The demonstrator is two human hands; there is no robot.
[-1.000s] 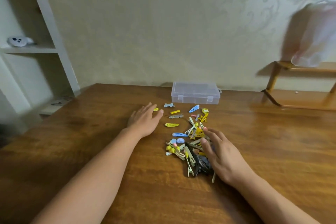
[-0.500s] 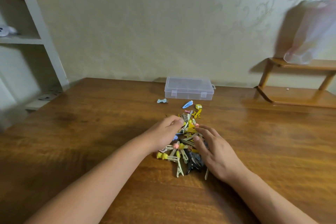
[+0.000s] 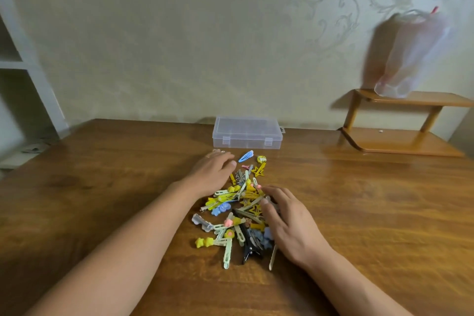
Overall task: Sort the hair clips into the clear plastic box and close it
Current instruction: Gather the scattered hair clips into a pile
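The pile of hair clips [image 3: 237, 215] lies on the wooden table [image 3: 102, 187] at the centre, near the person. The right hand [image 3: 287, 223] lies flat at the 3 o'clock side of the pile, its fingers straight and touching the clips, holding none. The left hand [image 3: 214, 172] rests at about 11 o'clock of the pile, fingers relaxed and spread, also gripping nothing. A blue snap clip [image 3: 246, 156] and a yellow star clip [image 3: 259, 170] lie loose at 12 o'clock.

These clips look light, stiff and smooth, so I judge they will slide easily and tangle together; it is best to pinch each one at its long flat body.

Further at 12 o'clock stands the clear plastic box [image 3: 247, 132], its lid down. It seems light and rigid; the two front latches are probably the place to open it.
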